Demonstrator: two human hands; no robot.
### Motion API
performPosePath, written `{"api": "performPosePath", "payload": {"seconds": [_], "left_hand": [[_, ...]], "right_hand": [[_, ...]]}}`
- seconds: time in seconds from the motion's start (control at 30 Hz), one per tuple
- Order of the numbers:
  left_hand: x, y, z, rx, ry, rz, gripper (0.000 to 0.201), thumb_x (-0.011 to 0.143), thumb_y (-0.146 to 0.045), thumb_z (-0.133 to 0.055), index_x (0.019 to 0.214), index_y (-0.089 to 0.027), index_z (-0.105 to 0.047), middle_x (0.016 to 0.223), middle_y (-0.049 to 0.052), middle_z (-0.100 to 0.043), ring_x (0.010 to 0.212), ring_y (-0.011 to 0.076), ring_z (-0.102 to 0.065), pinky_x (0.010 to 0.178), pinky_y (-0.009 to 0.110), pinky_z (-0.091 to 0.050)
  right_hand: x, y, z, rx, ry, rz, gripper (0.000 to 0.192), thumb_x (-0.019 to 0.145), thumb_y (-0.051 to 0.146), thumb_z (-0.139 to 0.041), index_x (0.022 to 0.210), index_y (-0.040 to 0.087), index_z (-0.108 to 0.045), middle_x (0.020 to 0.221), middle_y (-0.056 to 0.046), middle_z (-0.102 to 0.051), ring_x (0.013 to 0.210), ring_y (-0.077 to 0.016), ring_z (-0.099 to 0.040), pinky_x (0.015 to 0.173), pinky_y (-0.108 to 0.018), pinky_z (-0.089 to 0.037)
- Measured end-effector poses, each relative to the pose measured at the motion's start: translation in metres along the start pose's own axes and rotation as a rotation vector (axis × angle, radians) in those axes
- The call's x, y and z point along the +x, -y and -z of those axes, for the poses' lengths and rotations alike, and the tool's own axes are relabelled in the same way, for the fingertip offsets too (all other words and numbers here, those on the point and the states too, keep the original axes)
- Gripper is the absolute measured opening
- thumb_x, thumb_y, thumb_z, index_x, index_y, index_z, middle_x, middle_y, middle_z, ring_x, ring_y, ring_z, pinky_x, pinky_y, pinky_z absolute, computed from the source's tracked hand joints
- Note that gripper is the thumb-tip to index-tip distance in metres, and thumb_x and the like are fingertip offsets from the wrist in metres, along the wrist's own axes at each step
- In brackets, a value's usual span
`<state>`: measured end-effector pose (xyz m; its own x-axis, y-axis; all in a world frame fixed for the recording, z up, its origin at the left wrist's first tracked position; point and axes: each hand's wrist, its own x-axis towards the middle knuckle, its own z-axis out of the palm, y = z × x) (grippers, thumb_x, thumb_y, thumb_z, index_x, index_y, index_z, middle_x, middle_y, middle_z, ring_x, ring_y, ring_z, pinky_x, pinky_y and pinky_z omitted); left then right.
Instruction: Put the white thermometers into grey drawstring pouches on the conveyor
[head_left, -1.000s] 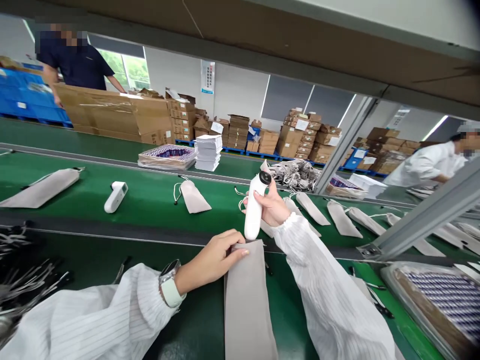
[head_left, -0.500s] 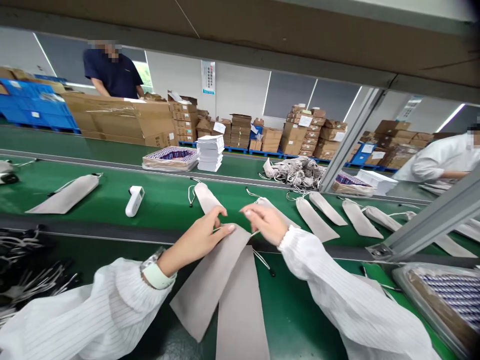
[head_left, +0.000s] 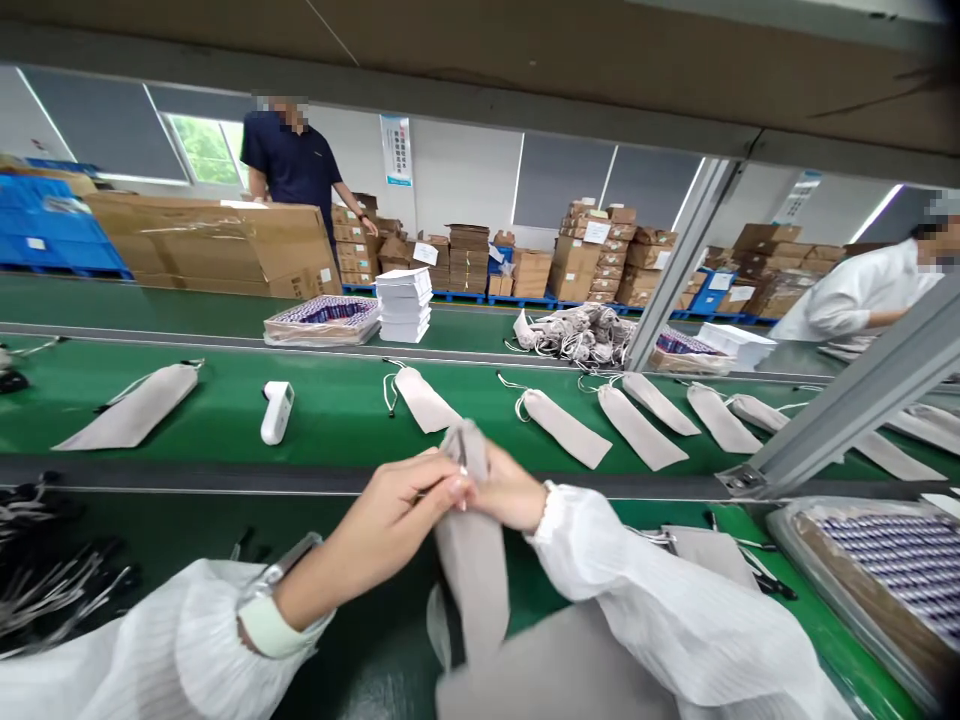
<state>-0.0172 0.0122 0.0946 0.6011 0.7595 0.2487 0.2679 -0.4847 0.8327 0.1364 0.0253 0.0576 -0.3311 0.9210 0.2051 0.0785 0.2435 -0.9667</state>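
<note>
Both my hands meet at the neck of a grey drawstring pouch [head_left: 472, 560] that stands upright in front of me. My left hand [head_left: 397, 505] pinches the gathered top from the left, and my right hand [head_left: 510, 492] grips it from the right. The pouch body hangs down over another flat grey pouch [head_left: 555, 670] near the bottom edge. A white handheld device [head_left: 276, 411] lies on the green conveyor belt [head_left: 337, 405], apart from my hands. Whatever is inside the held pouch is hidden.
Several grey pouches [head_left: 637, 425] lie in a row on the belt. A tray [head_left: 885, 580] sits at right, black cords [head_left: 45, 570] at left. A metal frame post [head_left: 840, 420] slants across the right. One person [head_left: 292, 165] stands behind cartons, another [head_left: 862, 295] works far right.
A second ago my right hand held a white device over the pouch mouth. Now the device is out of sight, and both hands grip the gathered pouch top, lifted upright.
</note>
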Motion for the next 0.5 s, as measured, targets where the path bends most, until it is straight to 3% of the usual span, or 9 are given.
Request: {"api": "performPosePath", "payload": {"seconds": [0.1,0.17,0.23,0.3,0.33,0.4,0.5], "left_hand": [[-0.007,0.014,-0.020,0.271,0.050,0.003,0.033,0.085,-0.040,-0.033,0.079,-0.019,-0.058,0.079,0.002,-0.055,0.079,0.0156,-0.050,0.074,0.029,-0.039],[-0.014,0.022,-0.032,0.384,0.173,0.067,0.040,0.080,-0.050,-0.038,0.100,-0.020,-0.055,0.100,0.007,-0.055,0.095,0.0217,-0.048,0.083,0.036,-0.038],[-0.023,0.024,-0.040,0.481,0.349,0.105,0.070,0.068,-0.062,-0.046,0.123,-0.020,-0.040,0.125,0.014,-0.040,0.115,0.0320,-0.034,0.092,0.048,-0.029],[-0.032,0.016,-0.043,0.540,0.510,0.116,0.093,0.058,-0.069,-0.049,0.133,-0.020,-0.023,0.137,0.017,-0.023,0.123,0.0391,-0.020,0.094,0.056,-0.020],[-0.036,0.010,-0.043,0.554,0.553,0.118,0.094,0.058,-0.070,-0.049,0.134,-0.021,-0.020,0.139,0.017,-0.019,0.124,0.0401,-0.017,0.093,0.058,-0.019],[-0.046,-0.004,-0.045,0.573,0.565,0.123,0.081,0.066,-0.065,-0.046,0.132,-0.023,-0.025,0.137,0.017,-0.026,0.122,0.0390,-0.024,0.091,0.056,-0.025],[-0.064,-0.010,-0.052,0.592,0.579,0.092,0.047,0.077,-0.050,-0.044,0.117,-0.027,-0.049,0.120,0.016,-0.049,0.106,0.0345,-0.045,0.082,0.049,-0.037]], "right_hand": [[0.009,0.005,0.038,-0.300,-0.602,0.018,0.057,0.063,0.036,-0.059,0.111,0.017,-0.034,0.100,-0.008,-0.054,0.087,-0.0176,-0.055,0.076,-0.029,-0.043],[0.017,0.004,0.071,-0.548,-0.865,-0.118,0.065,0.066,0.042,-0.054,0.118,0.017,-0.026,0.102,-0.010,-0.055,0.090,-0.0211,-0.055,0.074,-0.031,-0.043],[0.022,-0.007,0.096,-0.796,-0.866,-0.350,0.062,0.069,0.045,-0.049,0.120,0.018,-0.027,0.097,-0.010,-0.058,0.085,-0.0236,-0.058,0.071,-0.033,-0.043],[0.024,-0.027,0.109,-1.005,-0.698,-0.531,0.059,0.071,0.043,-0.048,0.121,0.017,-0.030,0.094,-0.011,-0.060,0.081,-0.0243,-0.059,0.069,-0.033,-0.042],[0.024,-0.037,0.111,-1.077,-0.607,-0.580,0.059,0.072,0.041,-0.049,0.122,0.016,-0.031,0.093,-0.012,-0.060,0.081,-0.0247,-0.058,0.069,-0.034,-0.042],[0.023,-0.055,0.111,-1.155,-0.500,-0.615,0.059,0.071,0.036,-0.052,0.122,0.013,-0.034,0.097,-0.015,-0.058,0.087,-0.0270,-0.056,0.073,-0.035,-0.040],[0.021,-0.062,0.104,-1.266,-0.545,-0.533,0.052,0.073,0.033,-0.051,0.121,0.015,-0.039,0.110,-0.018,-0.049,0.101,-0.0312,-0.047,0.079,-0.040,-0.036]]}}
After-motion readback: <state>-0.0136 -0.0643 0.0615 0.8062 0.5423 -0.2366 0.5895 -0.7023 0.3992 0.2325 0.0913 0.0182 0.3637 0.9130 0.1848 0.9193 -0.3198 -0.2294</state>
